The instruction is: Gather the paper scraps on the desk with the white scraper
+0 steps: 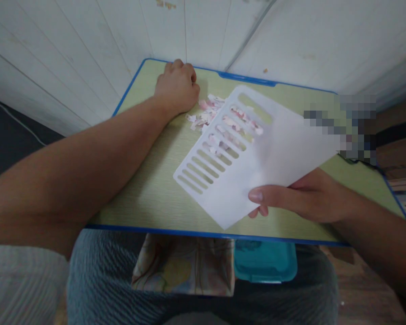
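My right hand (291, 198) grips a thin white plastic sheet (274, 149) by its near edge, thumb on top and fingertips showing beneath. A row of long rounded slots runs along the sheet's left side, and the sheet is tilted above the table. Shredded paper scraps (208, 110), white and pinkish, lie in a loose heap on the tabletop, partly covered by the sheet and visible through its slots. Just left of the heap, my left hand (177, 85) rests with curled fingers near the far edge; whatever it may hold is hidden.
The pale green table (149, 198) has a blue rim and stands against a white plank wall (203, 31). Below its front edge are a patterned fabric bin (182, 271) and a teal plastic container (265, 262) by my legs. A blurred patch covers the right side.
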Demonstrator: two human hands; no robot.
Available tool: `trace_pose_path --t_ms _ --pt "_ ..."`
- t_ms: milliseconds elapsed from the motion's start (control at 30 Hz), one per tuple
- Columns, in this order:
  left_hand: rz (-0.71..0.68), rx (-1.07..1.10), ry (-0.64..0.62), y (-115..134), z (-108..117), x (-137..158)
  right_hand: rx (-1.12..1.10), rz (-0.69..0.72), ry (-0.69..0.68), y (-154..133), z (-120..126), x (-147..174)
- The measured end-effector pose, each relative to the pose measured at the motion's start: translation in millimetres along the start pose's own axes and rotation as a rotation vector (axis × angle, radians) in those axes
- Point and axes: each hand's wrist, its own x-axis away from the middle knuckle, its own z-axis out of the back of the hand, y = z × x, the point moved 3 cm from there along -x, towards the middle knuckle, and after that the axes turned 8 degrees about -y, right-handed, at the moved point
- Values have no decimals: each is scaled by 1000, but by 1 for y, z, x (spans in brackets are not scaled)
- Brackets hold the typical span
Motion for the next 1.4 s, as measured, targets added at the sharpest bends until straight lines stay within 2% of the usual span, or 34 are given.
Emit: trace_pose_path --t_ms 100,267,333,400,500,600,700,833,1000,1233,1400 --pt "0 -13 7 1 0 1 13 8 143 1 10 -2" --pt "5 -35 -18 -2 -2 1 36 131 651 9 28 -2" --pt "1 -26 -27 -3 -2 1 99 128 768 14 34 -1" --pt "1 -7 -28 -4 -2 2 203 85 766 18 37 -2" --pt "5 44 -33 -5 -3 3 337 12 659 19 36 -2" --pt "18 136 -40 -5 -3 3 378 -15 589 18 32 -2" --pt "21 169 -42 -5 -2 3 313 45 658 20 36 2" --pt "12 96 -42 -4 -1 3 238 183 791 28 57 10" --pt "1 101 -27 -6 0 2 170 189 864 26 73 13" --pt "7 93 -37 -5 1 2 199 26 749 23 60 3" --pt "22 75 -38 -3 2 3 247 -7 637 18 55 -4"
